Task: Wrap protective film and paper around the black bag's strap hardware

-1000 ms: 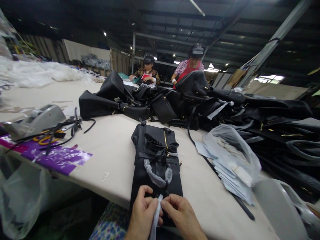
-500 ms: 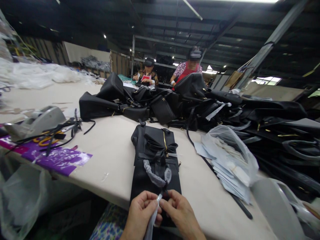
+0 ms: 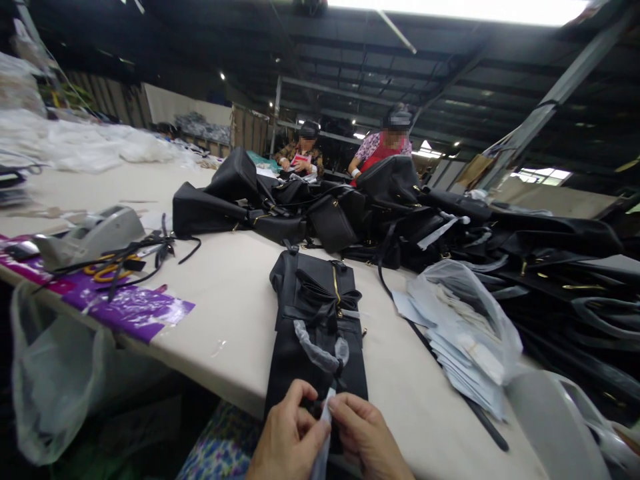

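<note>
A black handbag (image 3: 314,313) lies flat on the table's near edge, its handle wrapped in clear film (image 3: 320,350). My left hand (image 3: 289,437) and my right hand (image 3: 365,437) meet at the bag's near end. Both pinch a strip of white film (image 3: 324,433) that hangs down between them. Their fingers are closed on it, and a small dark part of the bag sits just behind the fingertips.
A heap of black bags (image 3: 380,207) fills the table's middle and right. A clear bag of paper tags (image 3: 465,327) lies right of my bag. A tape dispenser (image 3: 95,233), scissors (image 3: 107,270) and a purple sheet (image 3: 125,303) sit left. Two people (image 3: 385,143) work at the far side.
The view has shifted slightly, so everything sits a little lower and to the right. My hands stay pinched on the white strip, now a bit lower at the bag's end.
</note>
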Tool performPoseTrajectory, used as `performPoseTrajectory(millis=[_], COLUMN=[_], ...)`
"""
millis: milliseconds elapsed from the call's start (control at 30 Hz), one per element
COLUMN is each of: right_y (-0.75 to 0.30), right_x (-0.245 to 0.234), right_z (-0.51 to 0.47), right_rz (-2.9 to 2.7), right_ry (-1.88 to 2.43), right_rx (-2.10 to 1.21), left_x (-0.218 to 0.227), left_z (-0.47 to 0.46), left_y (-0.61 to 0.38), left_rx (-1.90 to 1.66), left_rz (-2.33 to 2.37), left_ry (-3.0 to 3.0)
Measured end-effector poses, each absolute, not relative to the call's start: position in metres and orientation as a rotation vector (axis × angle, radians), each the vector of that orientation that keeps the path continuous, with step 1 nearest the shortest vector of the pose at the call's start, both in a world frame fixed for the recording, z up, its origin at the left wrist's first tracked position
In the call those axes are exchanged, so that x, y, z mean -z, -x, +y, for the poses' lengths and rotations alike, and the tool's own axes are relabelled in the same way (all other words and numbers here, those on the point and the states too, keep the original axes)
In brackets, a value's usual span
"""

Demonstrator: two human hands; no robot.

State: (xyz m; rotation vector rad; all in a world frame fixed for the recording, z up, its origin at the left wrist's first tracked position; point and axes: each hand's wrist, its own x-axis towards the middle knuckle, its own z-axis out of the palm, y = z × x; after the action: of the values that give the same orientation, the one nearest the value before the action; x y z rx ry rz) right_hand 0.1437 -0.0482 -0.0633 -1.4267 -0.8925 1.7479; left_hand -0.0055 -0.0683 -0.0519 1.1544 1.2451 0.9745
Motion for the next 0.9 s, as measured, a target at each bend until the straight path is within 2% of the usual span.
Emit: performPoseTrajectory(millis=[300,500,633,767,900], right_y=[-0.139,-0.136,-0.130,-0.129,-0.133], right_x=[0.046,0.052,0.051,0.052,0.055], right_z=[-0.051,-0.049,-0.047,-0.047,-0.049], right_rz=[-0.802,-0.980,-1.011,-0.973,-0.852], right_ry=[1.456,1.496,1.477,1.442,1.414], right_rx=[-1.784,-1.588,-1.511,-1.565,-1.722], left_x=[0.061,0.057,0.048,0.043,0.047], left_z=[-0.058,-0.062,-0.070,-0.074,-0.072], left_y=[0.014,0.007,0.011,0.013,0.015], left_rx=[-0.831,-0.966,-1.043,-1.038,-0.972], left_rz=[1.068,1.220,1.315,1.167,1.177], left_ry=[-0.727,-0.987,-1.440,-1.676,-1.511])
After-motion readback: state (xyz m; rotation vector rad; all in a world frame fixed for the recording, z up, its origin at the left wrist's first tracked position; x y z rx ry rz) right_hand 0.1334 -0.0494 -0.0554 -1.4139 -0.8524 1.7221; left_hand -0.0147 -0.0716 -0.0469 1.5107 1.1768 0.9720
